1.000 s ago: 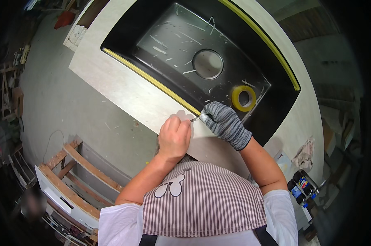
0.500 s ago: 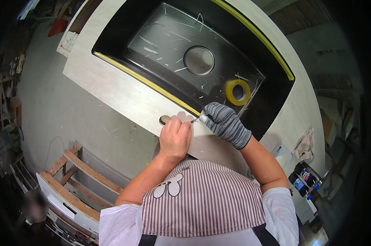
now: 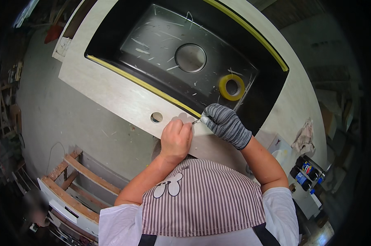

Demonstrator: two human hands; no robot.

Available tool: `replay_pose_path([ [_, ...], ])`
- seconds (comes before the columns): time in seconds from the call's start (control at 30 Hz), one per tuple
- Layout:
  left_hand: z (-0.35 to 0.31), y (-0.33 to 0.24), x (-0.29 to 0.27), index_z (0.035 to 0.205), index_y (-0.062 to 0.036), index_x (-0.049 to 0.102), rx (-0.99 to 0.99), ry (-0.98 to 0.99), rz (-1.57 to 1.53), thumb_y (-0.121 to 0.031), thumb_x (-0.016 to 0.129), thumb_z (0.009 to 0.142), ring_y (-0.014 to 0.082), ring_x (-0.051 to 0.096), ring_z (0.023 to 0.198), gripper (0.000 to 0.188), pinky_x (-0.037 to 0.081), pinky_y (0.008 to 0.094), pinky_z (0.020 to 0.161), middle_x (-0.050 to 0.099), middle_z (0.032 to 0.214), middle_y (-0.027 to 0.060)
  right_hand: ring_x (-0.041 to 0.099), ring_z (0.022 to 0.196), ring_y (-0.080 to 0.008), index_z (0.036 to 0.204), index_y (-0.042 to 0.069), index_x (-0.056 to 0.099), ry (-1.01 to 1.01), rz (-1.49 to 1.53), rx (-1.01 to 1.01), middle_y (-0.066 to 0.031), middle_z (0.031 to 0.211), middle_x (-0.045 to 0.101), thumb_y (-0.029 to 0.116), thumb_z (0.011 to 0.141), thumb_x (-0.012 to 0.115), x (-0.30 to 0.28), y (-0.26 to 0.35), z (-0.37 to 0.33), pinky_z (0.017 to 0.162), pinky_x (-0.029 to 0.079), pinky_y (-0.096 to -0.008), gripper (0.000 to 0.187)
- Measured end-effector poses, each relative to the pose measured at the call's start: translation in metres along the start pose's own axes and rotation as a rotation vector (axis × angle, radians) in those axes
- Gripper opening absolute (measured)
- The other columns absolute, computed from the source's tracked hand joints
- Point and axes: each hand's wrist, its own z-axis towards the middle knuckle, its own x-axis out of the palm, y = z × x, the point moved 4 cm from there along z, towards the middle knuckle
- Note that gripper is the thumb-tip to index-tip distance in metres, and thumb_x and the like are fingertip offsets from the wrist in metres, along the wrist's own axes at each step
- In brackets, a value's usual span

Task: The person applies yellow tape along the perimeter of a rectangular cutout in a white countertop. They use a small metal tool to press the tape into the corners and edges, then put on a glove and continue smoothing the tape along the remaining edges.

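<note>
My bare left hand point(image 3: 176, 140) is closed in a pinch over the near strip of the pale countertop point(image 3: 111, 91), just right of a round hole point(image 3: 156, 117). My right hand point(image 3: 226, 125), in a grey striped knitted glove, is closed at the sink's near rim. Between both sets of fingertips runs a small thin metal piece point(image 3: 196, 121), mostly hidden by the fingers; its kind is unclear. Yellow tape point(image 3: 144, 87) lines the near edge of the black sink point(image 3: 111, 41) and ends by my right fingers.
A yellow tape roll point(image 3: 223, 87) lies inside the sink among several pale scraps, near the drain hole point(image 3: 190, 58). More yellow tape point(image 3: 251, 30) edges the far side. Dark bottles point(image 3: 303, 174) and a crumpled cloth point(image 3: 303, 137) are at right. A wooden frame point(image 3: 93, 175) stands lower left.
The countertop and sink have shifted slightly left and up in the picture, while both hands keep their place in it. More of the round hole shows beside my left hand.
</note>
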Motion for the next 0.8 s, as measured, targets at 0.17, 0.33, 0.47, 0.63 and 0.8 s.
replay_pose_path([
  [0.17,-0.002,-0.006,0.005,0.096,-0.0039,0.067,0.023,0.016,-0.015,0.0,0.077,0.081,0.0321,0.057,0.075,0.019,0.048,0.0431,0.065,0.053,0.082,0.0118,0.063,0.081,-0.0371,0.096,0.001,0.067,-0.024,-0.006,-0.01,-0.0173,0.086,0.064,0.013,0.093,0.071,-0.004,-0.002,-0.009,0.076,0.053,-0.0439,0.013],
  [0.33,-0.002,-0.013,0.01,0.096,-0.0037,0.067,0.039,0.021,-0.027,0.0,0.076,0.081,0.0323,0.056,0.074,0.018,0.047,0.0436,0.065,0.053,0.082,0.0121,0.064,0.083,-0.0373,0.096,0.001,0.067,-0.03,-0.01,0.002,-0.0173,0.086,0.064,0.014,0.094,0.07,-0.005,-0.008,-0.019,0.077,0.054,-0.044,0.013],
  [0.47,-0.005,-0.017,0.014,0.095,-0.0037,0.066,0.052,0.038,-0.039,0.001,0.076,0.081,0.0323,0.056,0.074,0.018,0.047,0.044,0.065,0.052,0.081,0.0123,0.065,0.084,-0.0372,0.096,0.001,0.067,-0.03,-0.021,0.015,-0.0174,0.087,0.065,0.015,0.094,0.07,-0.007,-0.008,-0.027,0.078,0.055,-0.0437,0.014],
  [0.63,-0.01,-0.017,0.017,0.095,-0.0041,0.065,0.031,0.036,-0.031,0.0,0.075,0.081,0.0339,0.058,0.076,0.018,0.048,0.0443,0.066,0.055,0.083,0.013,0.065,0.086,-0.0377,0.097,0.002,0.067,-0.019,-0.028,0.002,-0.0179,0.089,0.065,0.016,0.095,0.069,-0.006,-0.01,-0.029,0.079,0.054,-0.0448,0.014],
  [0.8,-0.004,-0.006,0.006,0.094,-0.0046,0.064,-0.027,-0.014,0.008,0.0,0.075,0.082,0.0353,0.06,0.081,0.017,0.049,0.0451,0.07,0.058,0.087,0.0134,0.066,0.089,-0.0398,0.099,0.001,0.068,-0.022,-0.077,-0.036,-0.0193,0.092,0.067,0.015,0.094,0.068,0.007,-0.01,-0.004,0.08,0.054,-0.0466,0.015],
])
